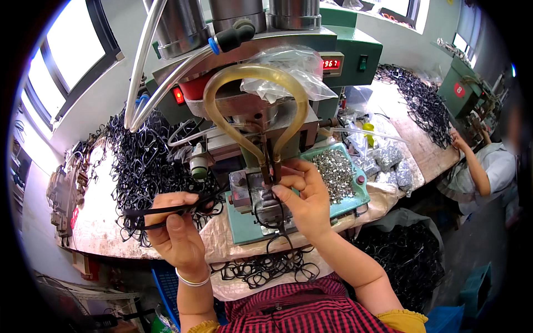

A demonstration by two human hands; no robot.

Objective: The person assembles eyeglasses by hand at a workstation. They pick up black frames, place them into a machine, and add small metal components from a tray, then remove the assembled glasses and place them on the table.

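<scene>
My left hand (180, 238) is closed on a black strap (158, 211), which sticks out to the left past the fingers. From that hand the dark strand runs right, toward the machine. At the tool head of a bench press (256, 194), my right hand (308, 202) pinches with thumb and forefinger. A thin black cord (284, 222) hangs down under the thumb; its upper end is hidden by the fingers and the tool. Just above them, a curved amber hose (302, 100) reaches down to the tool.
Tangled black loops (147, 166) heap on the left. A green tray (358, 191) of small metal parts stands right of the press. More loops (266, 269) lie at the front edge, and a sack (400, 255) of them is lower right. A co-worker's hand (458, 140) touches another pile.
</scene>
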